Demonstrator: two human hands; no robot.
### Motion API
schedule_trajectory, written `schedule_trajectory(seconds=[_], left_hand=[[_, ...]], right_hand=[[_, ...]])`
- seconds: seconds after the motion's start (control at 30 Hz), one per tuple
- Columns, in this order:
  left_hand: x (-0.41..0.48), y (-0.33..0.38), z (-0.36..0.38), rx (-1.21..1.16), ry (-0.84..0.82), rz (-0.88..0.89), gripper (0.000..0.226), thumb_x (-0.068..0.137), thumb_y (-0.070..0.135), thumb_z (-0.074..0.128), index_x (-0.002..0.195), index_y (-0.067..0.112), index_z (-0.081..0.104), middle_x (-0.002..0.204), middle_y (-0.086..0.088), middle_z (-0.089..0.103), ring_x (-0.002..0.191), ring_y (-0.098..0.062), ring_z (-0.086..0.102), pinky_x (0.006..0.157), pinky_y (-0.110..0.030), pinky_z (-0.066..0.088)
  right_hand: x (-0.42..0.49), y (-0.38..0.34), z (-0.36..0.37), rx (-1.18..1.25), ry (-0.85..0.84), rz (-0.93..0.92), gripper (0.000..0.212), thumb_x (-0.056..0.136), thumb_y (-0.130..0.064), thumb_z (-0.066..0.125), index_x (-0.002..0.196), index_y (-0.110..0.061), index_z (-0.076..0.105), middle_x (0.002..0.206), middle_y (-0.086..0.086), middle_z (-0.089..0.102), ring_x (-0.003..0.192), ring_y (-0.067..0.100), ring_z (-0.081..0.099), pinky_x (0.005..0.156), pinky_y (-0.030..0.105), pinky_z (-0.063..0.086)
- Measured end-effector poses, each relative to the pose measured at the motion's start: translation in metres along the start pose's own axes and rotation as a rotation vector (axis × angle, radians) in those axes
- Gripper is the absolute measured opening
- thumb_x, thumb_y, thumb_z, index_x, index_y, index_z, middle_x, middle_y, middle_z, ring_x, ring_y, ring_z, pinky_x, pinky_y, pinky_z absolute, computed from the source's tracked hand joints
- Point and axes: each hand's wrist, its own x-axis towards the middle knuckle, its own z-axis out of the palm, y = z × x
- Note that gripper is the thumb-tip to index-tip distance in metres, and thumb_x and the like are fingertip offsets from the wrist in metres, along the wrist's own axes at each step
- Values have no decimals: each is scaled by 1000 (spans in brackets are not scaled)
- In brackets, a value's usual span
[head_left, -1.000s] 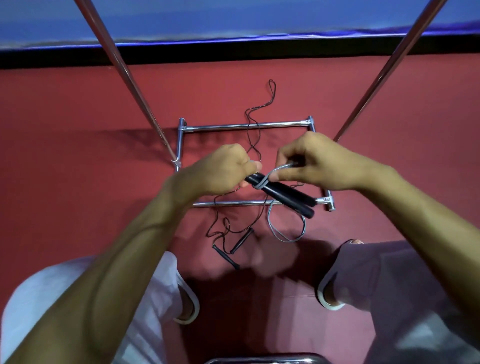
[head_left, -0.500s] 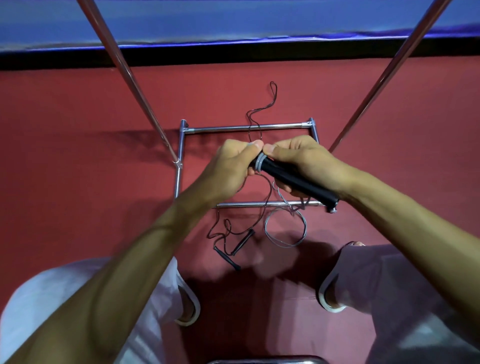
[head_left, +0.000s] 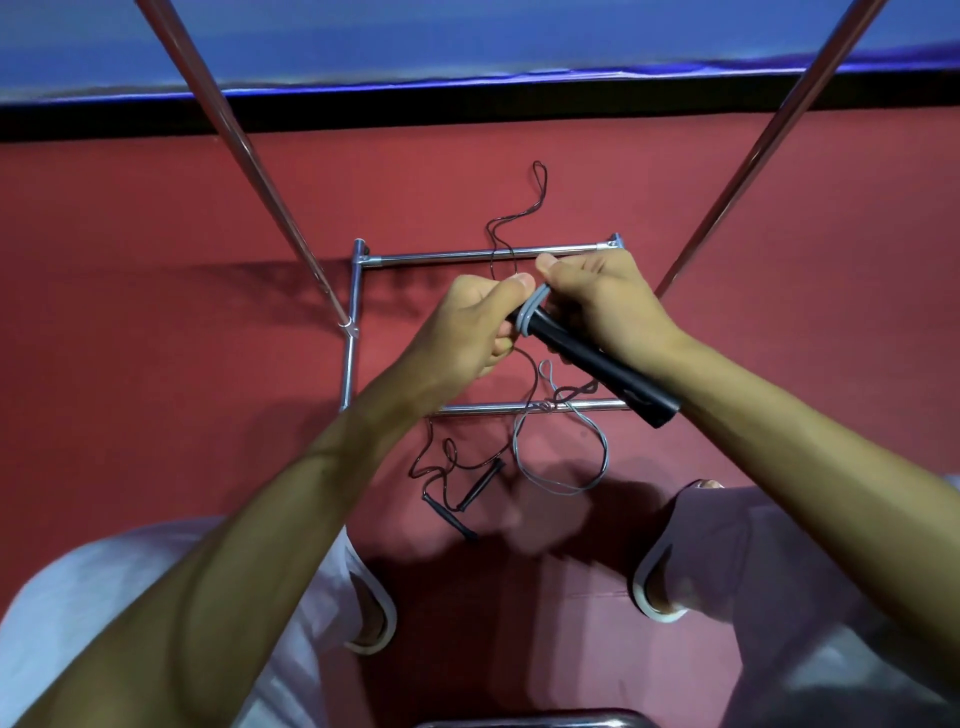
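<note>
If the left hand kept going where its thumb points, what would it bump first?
Likely the grey cord wound on the black handles, with the right hand just behind; depth is unclear.

Shorts (head_left: 737, 561): pale lilac-white, loose | hems (head_left: 640, 587): white piping | forearms (head_left: 270, 530): bare | left hand (head_left: 467, 332), right hand (head_left: 597, 306): bare

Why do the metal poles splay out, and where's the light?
Head view: the wide-angle lens fans the metal poles outward. Head view: hand shadows fall on the red floor toward the person, so light probably comes from ahead. Head view: left hand, right hand and black handles they grip look sharp.
</note>
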Motion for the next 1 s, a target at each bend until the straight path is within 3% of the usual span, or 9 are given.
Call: schedule_trajectory(seconds=[0.1, 0.27, 0.37, 0.47, 0.57, 0.73, 0.8, 0.9, 1.0], left_hand=[[1, 5, 0, 35, -17, -16, 49, 108, 18, 41, 60, 19, 30, 45, 9, 23, 39, -6, 15, 39, -16, 11], [2, 8, 1, 45, -51, -18, 46, 106, 15, 42, 62, 20, 29, 46, 9, 21, 39, -6, 15, 38, -15, 13], [-1, 5, 2, -27, -59, -39, 48, 107, 15, 40, 61, 19, 29, 47, 8, 20, 39, -6, 14, 39, -14, 12], [-4, 3, 0, -189, -35, -47, 50, 108, 17, 37, 58, 19, 30, 47, 6, 20, 38, -7, 14, 40, -13, 11], [-2, 4, -7, -350, -9, -75, 51, 107, 22, 37, 57, 20, 29, 45, 7, 20, 38, -7, 13, 40, -15, 10], [0, 1, -12, -577, -49, -224, 48, 105, 28, 33, 57, 22, 28, 46, 9, 20, 38, -5, 14, 35, -21, 10], [2, -2, -15, -700, -43, -315, 51, 103, 27, 32, 53, 23, 30, 44, 9, 20, 36, -5, 15, 34, -21, 11], [5, -9, -21, -860, 12, -438, 52, 102, 26, 31, 50, 22, 32, 44, 9, 21, 35, -6, 17, 33, -20, 12], [5, -11, -28, -996, 89, -521, 47, 100, 21, 28, 53, 20, 31, 42, 8, 21, 33, -7, 19, 32, -20, 11]], right_hand=[[-1, -1, -2, -100, 86, -36, 55, 106, -27, 50, 54, -19, 31, 46, -3, 31, 46, 16, 24, 51, 30, 24], [0, -1, -2, -111, 131, -4, 55, 105, -20, 50, 54, -21, 29, 43, -9, 27, 42, 10, 21, 47, 26, 22], [9, -7, -6, -46, -22, 216, 51, 104, -19, 53, 56, -21, 35, 43, -6, 29, 41, 11, 22, 43, 24, 19], [16, -15, -18, 59, -295, 487, 43, 103, -22, 46, 61, -22, 48, 50, -4, 34, 42, 11, 28, 40, 21, 18], [18, -13, -23, 256, -467, 583, 49, 103, -20, 38, 55, -25, 45, 57, -5, 25, 50, 7, 17, 39, 19, 13], [18, -1, -17, 539, -655, 698, 39, 97, -30, 38, 59, -23, 38, 57, -9, 31, 47, 4, 10, 36, 15, 11], [17, 1, -12, 614, -640, 754, 39, 99, -35, 38, 63, -21, 39, 59, -8, 30, 47, 3, 10, 35, 14, 12], [15, 3, 1, 585, -473, 769, 32, 99, -33, 45, 71, -18, 42, 63, -7, 25, 44, 3, 12, 33, 14, 12], [10, 8, 12, 255, -176, 457, 29, 99, -28, 61, 75, -19, 47, 62, -1, 39, 42, 8, 24, 38, 21, 16]])
